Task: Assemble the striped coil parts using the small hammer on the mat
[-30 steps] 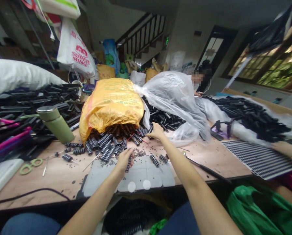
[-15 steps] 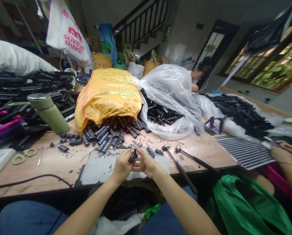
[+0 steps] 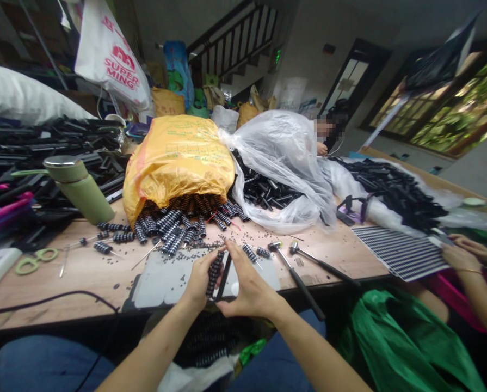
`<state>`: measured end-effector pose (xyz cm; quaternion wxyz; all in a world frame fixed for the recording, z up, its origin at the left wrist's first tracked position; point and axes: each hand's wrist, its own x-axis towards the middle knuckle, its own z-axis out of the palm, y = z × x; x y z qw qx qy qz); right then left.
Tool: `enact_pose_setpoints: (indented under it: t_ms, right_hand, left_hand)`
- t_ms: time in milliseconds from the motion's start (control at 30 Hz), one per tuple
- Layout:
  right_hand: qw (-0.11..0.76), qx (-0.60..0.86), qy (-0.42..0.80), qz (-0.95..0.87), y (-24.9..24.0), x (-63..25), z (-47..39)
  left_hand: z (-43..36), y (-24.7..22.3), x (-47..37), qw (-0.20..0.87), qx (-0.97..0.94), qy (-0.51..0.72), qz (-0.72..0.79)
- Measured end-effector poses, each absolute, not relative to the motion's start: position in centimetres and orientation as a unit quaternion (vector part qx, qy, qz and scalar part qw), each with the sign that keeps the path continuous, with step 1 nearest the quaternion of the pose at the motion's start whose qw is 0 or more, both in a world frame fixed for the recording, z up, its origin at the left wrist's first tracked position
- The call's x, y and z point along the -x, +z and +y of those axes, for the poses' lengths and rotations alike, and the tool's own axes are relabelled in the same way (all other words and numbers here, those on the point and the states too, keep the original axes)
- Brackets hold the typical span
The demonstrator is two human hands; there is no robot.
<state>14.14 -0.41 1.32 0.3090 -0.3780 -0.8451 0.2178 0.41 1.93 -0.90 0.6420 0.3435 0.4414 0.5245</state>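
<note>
At the table's front edge, my left hand (image 3: 198, 279) is closed around a black-and-white ribbed rod (image 3: 214, 274), held nearly upright. Facing it, my right hand (image 3: 249, 284) spans a slim black strip (image 3: 224, 276) lengthwise, fingers at its top end and thumb at its bottom. The strip stands beside the rod with a narrow gap between them. Under the hands lies a pale grey mat (image 3: 161, 280). Further back, similar ribbed rods (image 3: 173, 231) spill in a heap from a yellow sack (image 3: 180, 158).
Two hammers (image 3: 296, 280) (image 3: 325, 267) lie right of the mat. Scissors (image 3: 35, 261) and a green flask (image 3: 80, 190) are at left. A clear plastic bag (image 3: 284, 158) holds black pieces. A co-worker's hands (image 3: 463, 256) are beside a striped sheet (image 3: 398, 251) at right.
The rod has turned from pointing toward the far side to upright and broadside. The black strip now shows apart from it. My right hand has spread wider around the strip.
</note>
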Motion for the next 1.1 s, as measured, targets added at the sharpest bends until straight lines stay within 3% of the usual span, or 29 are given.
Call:
enact_pose_setpoints:
  t_ms: [267, 600, 667, 833, 967, 1033, 1100]
  right_hand:
    - [0.264, 0.371, 0.231, -0.860, 0.4, -13.7, 0.3]
    - [0.316, 0.418, 0.293, -0.800, -1.9, -13.7, 0.6]
    - [0.326, 0.440, 0.285, -0.787, -3.0, -13.5, 0.6]
    - [0.306, 0.491, 0.243, -0.778, -6.3, -13.1, 0.2]
    - [0.262, 0.553, 0.158, -0.775, -6.6, -16.2, -0.7]
    - [0.231, 0.663, 0.058, -0.710, -6.2, -19.5, -0.9]
    - [0.147, 0.777, -0.026, -0.612, -5.7, -23.1, -0.9]
  left_hand:
    - [1.3, -0.6, -1.2, 0.684, -0.288, 0.520, 0.422]
    - [2.0, -1.7, -1.5, 0.656, -0.330, 0.465, 0.495]
    - [2.0, -3.1, -1.5, 0.568, -0.443, 0.470, 0.510]
    - [1.1, -7.4, -1.6, 0.231, -0.729, 0.417, 0.491]
    - [1.4, -9.1, -1.1, 0.109, -0.850, 0.311, 0.412]
    - [1.8, -9.0, -0.5, 0.058, -0.891, 0.258, 0.369]
    - [2.2, -8.5, 0.1, 0.011, -0.908, 0.215, 0.359]
